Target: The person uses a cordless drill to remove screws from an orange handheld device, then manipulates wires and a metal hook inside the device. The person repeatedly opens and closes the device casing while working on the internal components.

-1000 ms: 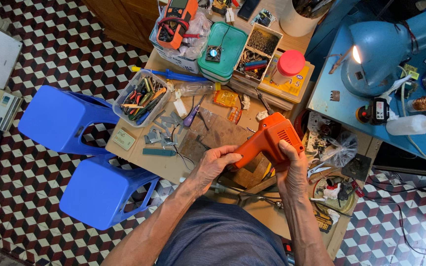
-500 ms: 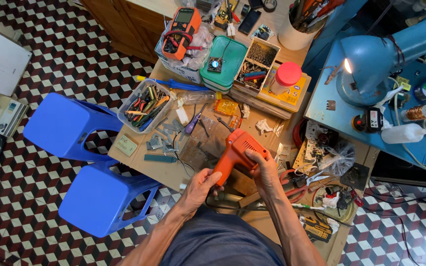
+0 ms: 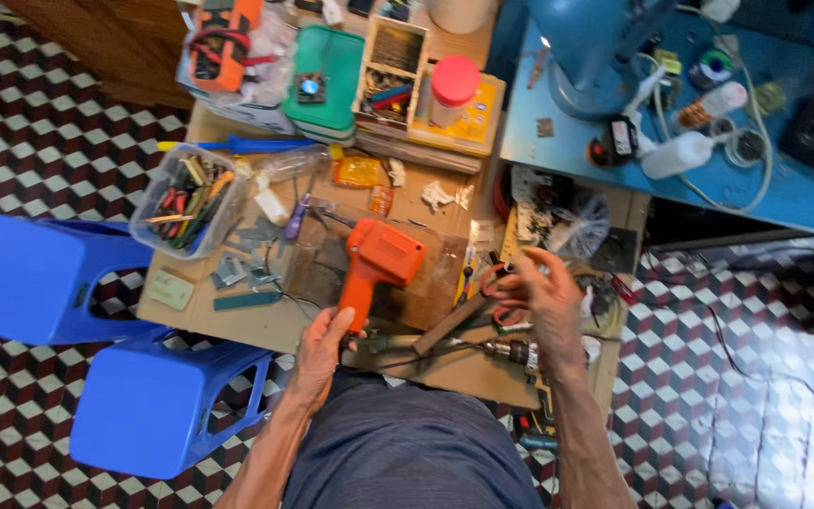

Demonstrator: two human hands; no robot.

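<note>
Orange gun-shaped tool held by its handle on a crowded worktop

The left hand (image 3: 317,353) had its grip closed on the handle of the orange gun-shaped tool (image 3: 376,264), whose body rested on the worktop (image 3: 284,325) at centre; the right hand (image 3: 539,292), at 3 o'clock from it, hovered loosely curled, and whether it pinched anything I cannot tell. The tool looked merely picked up, with no work on it showing. At 12 o'clock stood a red-capped jar (image 3: 451,90) on a flat yellow package (image 3: 478,118); at 9 o'clock, a clear tub of hand tools (image 3: 186,203).
</note>
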